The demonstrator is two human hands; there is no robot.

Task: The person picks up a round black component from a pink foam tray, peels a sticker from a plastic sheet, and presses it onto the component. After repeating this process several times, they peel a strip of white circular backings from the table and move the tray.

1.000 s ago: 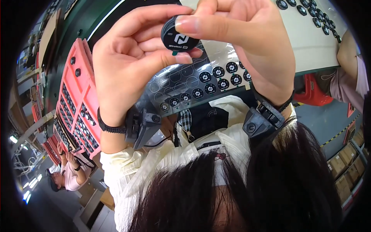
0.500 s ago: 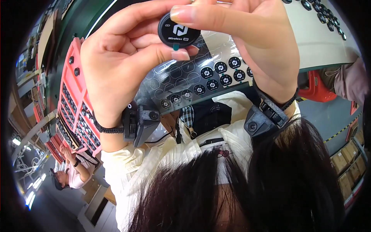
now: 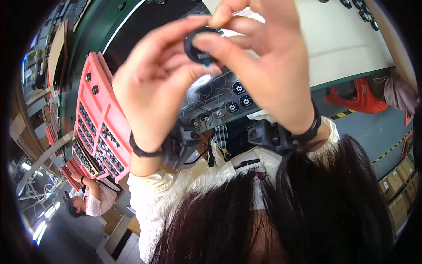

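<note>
Your left hand [image 3: 149, 83] is closed on a round black disc [image 3: 200, 55], its thumb under the lower edge and its fingers curled behind and along the left side. Your right hand [image 3: 270, 72] grips the same disc from the other side: its thumb lies across the upper part of the face, while its fingers bend above and behind, where their exact contact is hidden. So the disc sits between your two hands, tilted, with a small green tab [image 3: 207, 63] at its lower edge, right beside your left thumb. Motion blur softens the disc's face and your fingers.

Below the disc, between your wrists, lies a clear sheet [image 3: 206, 91] marked with circles, bearing round black stickers [image 3: 232, 107] near its lower edge. To the left of your left hand stands a pink tray [image 3: 100, 91] with black pieces [image 3: 108, 147] in its compartments. Beyond your right hand, to its right, spreads a cream work surface [image 3: 343, 48], with more dark discs [image 3: 364, 16] at its far side. A red stool [image 3: 362, 99] is right of your right wrist, lower than that surface.
</note>
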